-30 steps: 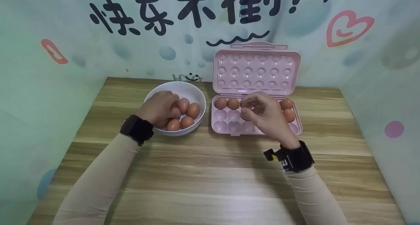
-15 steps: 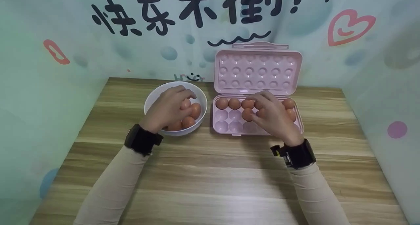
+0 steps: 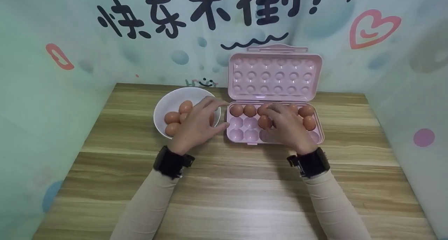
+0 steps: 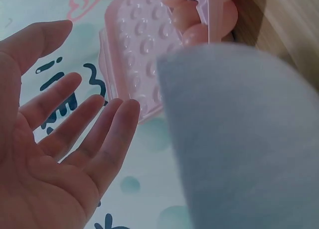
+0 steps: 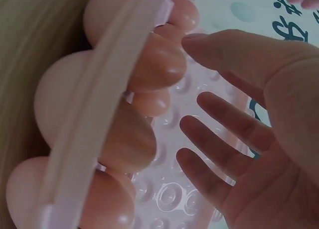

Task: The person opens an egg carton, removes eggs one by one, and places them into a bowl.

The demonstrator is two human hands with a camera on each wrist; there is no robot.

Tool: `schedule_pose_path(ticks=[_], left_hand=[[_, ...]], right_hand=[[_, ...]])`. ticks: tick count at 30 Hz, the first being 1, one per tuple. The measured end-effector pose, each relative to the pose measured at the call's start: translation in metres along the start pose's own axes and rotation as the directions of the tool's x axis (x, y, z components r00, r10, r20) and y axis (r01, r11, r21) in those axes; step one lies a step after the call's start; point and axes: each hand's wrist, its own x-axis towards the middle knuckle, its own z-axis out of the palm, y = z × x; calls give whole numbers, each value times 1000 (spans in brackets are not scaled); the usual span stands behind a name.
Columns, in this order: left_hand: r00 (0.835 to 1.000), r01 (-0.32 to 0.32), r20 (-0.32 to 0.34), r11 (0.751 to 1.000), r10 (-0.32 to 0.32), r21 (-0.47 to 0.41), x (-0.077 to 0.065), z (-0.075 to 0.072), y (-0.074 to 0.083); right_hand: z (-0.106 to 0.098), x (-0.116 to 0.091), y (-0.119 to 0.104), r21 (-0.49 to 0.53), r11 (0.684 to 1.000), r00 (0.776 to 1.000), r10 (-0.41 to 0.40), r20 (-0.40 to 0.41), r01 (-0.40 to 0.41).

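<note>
My left hand (image 3: 199,126) hovers over the right rim of a white bowl (image 3: 160,110), fingers spread toward the carton. In the left wrist view its palm holds nothing. Several brown eggs (image 3: 172,117) lie in the bowl, some hidden under this hand. My right hand (image 3: 288,128) is over the pink egg carton (image 3: 237,135), its fingers loosely bent. The thumb tip is right at an egg (image 5: 169,34) in the right wrist view, and the other fingers hold nothing. Eggs (image 3: 236,110) fill cups along the carton's back row, with others in front, including an egg (image 3: 264,122) beside the right fingertips.
The carton's lid (image 3: 274,75) stands raised against the printed backdrop (image 3: 199,68). Cups at the carton's front left hold no eggs. Bowl and carton sit side by side near the back of the wooden table (image 3: 224,191).
My left hand has come up out of the bowl and moved right toward the carton, its fingers spreading. My right hand has stayed over the carton, dipping slightly closer to the eggs.
</note>
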Motion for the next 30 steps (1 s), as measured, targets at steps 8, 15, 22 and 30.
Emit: schedule_pose_path(ticks=[8,15,22,30], left_hand=[[1000,-5,0,1000,5,-13,-3,14,1],[1000,19,10,999,-18,-31,-1,16,-1],[999,24,25,1000,-23,-17,1,16,2],[1000,2,20,1000,-2,-22,-1,17,0]], right_hand=[[15,0,0,3,1000,999,-19,42,19],[24,0,2,71,994,996,-87,13,86],[26,-1,2,40,999,1000,-18,23,17],[24,0,2,15,999,999,47,-8,-47]])
